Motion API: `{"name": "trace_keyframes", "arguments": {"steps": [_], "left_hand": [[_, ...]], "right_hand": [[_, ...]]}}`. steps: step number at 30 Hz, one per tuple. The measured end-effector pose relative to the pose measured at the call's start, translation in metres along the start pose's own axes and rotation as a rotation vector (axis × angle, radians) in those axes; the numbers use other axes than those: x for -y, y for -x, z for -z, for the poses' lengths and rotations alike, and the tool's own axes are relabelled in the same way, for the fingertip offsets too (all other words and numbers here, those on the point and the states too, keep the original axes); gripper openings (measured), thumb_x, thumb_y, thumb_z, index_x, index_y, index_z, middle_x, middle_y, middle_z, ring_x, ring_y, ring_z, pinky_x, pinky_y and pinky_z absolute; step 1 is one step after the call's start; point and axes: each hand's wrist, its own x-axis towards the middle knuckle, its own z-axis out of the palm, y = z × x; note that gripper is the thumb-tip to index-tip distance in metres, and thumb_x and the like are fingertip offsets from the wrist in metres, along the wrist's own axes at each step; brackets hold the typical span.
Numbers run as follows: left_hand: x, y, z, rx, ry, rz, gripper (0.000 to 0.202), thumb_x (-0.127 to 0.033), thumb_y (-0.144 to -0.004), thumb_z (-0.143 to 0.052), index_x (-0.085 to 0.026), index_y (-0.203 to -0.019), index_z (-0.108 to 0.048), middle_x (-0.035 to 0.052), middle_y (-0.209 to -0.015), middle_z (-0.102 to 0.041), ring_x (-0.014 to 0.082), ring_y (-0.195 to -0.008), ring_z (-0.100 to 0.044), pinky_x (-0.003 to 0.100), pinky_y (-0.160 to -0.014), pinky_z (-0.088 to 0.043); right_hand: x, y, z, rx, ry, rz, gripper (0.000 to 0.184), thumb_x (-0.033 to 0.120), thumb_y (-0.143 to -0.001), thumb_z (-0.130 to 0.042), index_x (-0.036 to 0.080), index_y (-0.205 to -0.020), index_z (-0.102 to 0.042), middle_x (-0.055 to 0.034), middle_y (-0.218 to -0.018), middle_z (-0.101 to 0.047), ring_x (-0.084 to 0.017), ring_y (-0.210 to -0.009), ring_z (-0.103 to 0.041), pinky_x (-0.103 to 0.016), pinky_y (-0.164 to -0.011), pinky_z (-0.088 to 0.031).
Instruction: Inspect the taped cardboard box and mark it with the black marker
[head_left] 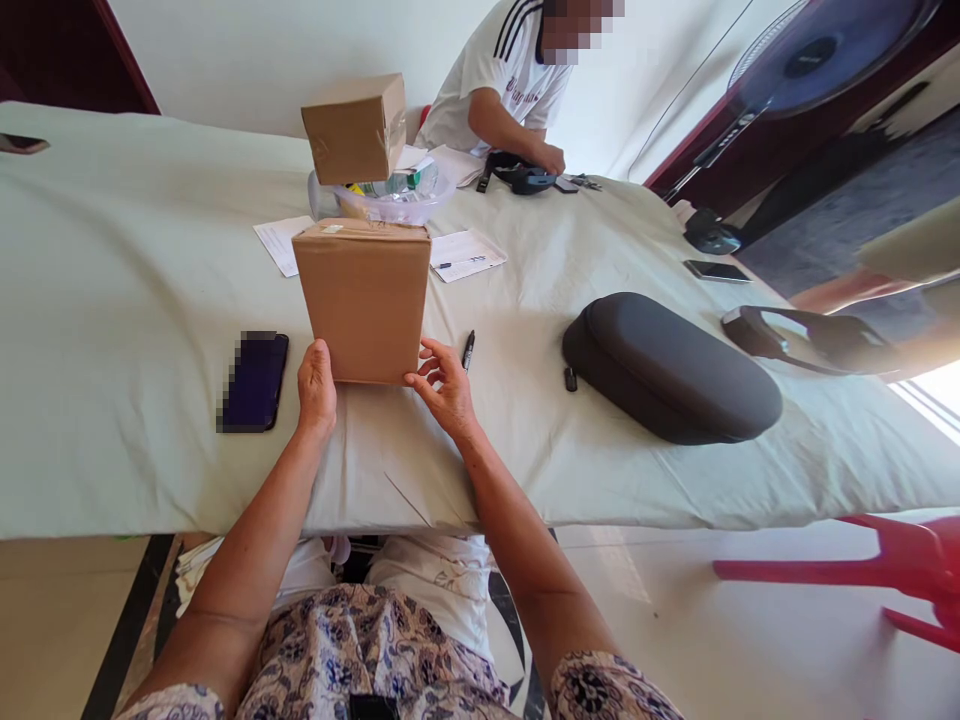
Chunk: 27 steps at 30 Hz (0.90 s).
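Observation:
A brown cardboard box (364, 310) stands in front of me, its broad side facing me. My left hand (316, 388) presses against its lower left edge, with the fingers hidden behind the box. At the lower right corner, my right hand (444, 385) grips the box with thumb and curled fingers. A black marker pen (469, 350) lies just right of my right hand. To the left of my left hand rests a dark smartphone (256, 385).
The table has a pale green cloth (135, 400). A second cardboard box (349, 130) sits on a plastic basin (405, 207). Papers (469, 255) lie nearby. At right are a black hard case (671, 370) and a headset (810, 340). A person (495, 90) sits across, handling a dark device.

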Motion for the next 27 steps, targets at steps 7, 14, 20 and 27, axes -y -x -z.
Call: {"name": "trace_keyframes", "arguments": {"steps": [7, 14, 20, 27], "left_hand": [[-0.006, 0.0, -0.003, -0.048, 0.01, 0.044, 0.072, -0.085, -0.079, -0.055, -0.019, -0.106, -0.071, 0.0136, -0.121, -0.072, 0.0272, -0.121, -0.067, 0.043, -0.106, -0.056], [-0.007, 0.005, -0.001, 0.053, -0.09, 0.013, 0.068, -0.078, -0.084, -0.055, -0.024, -0.123, -0.065, 0.0109, -0.135, -0.067, 0.0258, -0.132, -0.06, 0.043, -0.12, -0.044], [-0.007, 0.012, -0.001, 0.164, -0.222, 0.022, 0.093, -0.051, -0.068, -0.089, -0.029, -0.146, -0.043, 0.0108, -0.139, -0.062, 0.0289, -0.137, -0.057, 0.044, -0.118, -0.045], [-0.013, 0.015, -0.005, 0.227, -0.377, -0.019, 0.125, -0.053, -0.062, -0.093, -0.03, -0.157, -0.015, 0.0154, -0.152, -0.051, 0.0313, -0.144, -0.05, 0.05, -0.12, -0.042]], "right_hand": [[0.001, 0.0, 0.003, 0.065, 0.18, 0.175, 0.065, 0.041, -0.088, -0.074, 0.035, -0.147, -0.048, -0.0069, -0.118, -0.061, -0.018, -0.092, -0.062, -0.033, -0.071, -0.056], [0.007, 0.0, 0.004, -0.053, 0.272, 0.288, 0.066, 0.039, -0.089, -0.074, 0.034, -0.149, -0.046, -0.0095, -0.123, -0.059, -0.023, -0.104, -0.062, -0.04, -0.082, -0.059], [0.006, 0.0, 0.005, -0.084, 0.312, 0.289, 0.067, 0.039, -0.09, -0.073, 0.034, -0.15, -0.044, -0.0099, -0.123, -0.059, -0.022, -0.104, -0.063, -0.04, -0.081, -0.06], [0.009, -0.001, 0.005, -0.114, 0.332, 0.316, 0.059, 0.045, -0.092, -0.072, 0.029, -0.145, -0.051, -0.0101, -0.117, -0.061, -0.021, -0.094, -0.063, -0.036, -0.07, -0.059]]}}
